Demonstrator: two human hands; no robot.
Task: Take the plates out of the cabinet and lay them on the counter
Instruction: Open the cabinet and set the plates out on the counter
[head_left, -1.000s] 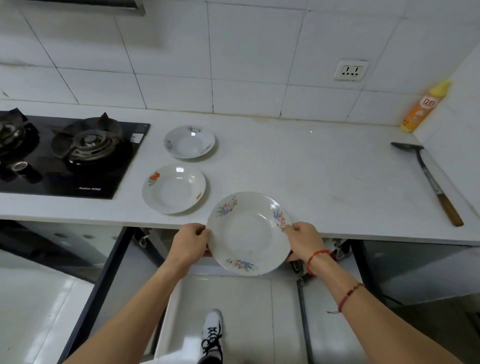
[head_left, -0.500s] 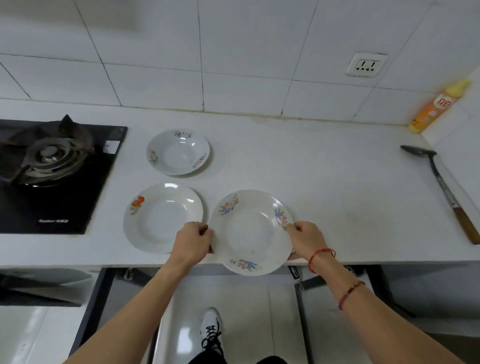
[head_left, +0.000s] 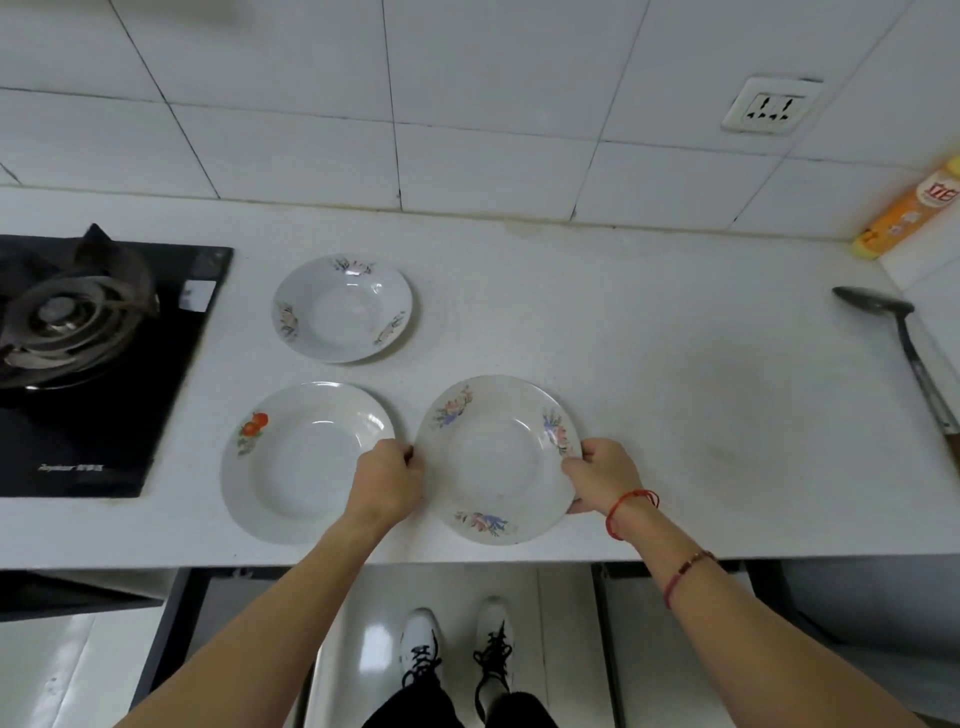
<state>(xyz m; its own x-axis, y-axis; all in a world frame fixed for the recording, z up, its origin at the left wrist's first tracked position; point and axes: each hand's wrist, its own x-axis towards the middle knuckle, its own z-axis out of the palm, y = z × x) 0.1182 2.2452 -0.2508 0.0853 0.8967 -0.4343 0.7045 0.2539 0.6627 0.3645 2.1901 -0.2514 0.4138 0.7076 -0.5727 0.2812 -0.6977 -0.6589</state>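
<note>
Nearest, at the table's front edge (head_left: 675, 545): a white flower-rimmed plate (head_left: 496, 460), shallow, with three pink-and-blue sprays on its rim, lying level near the middle of that edge. Held at opposite sides, left hand (head_left: 387, 480) clenched on the left rim, right hand (head_left: 602, 480) clenched on the right rim, thumbs on top; whether resting on the surface or just above it, cannot tell. Red string bracelets (head_left: 631, 512) around the right wrist. Just left, almost touching, partly covered by the left hand: a plain white plate with an orange fruit motif (head_left: 304, 462), also by the front edge. Farther back, toward the wall side: a deeper floral plate (head_left: 343, 307), apart from both. Along the left edge: a black gas hob (head_left: 98, 364) with its burner ring. Near the right edge: a dark metal ladle (head_left: 904, 348), handle running forward. In the far right corner: an orange bottle (head_left: 914, 213) leaning against white tiles. On the wall above: a white socket (head_left: 771, 106).
</note>
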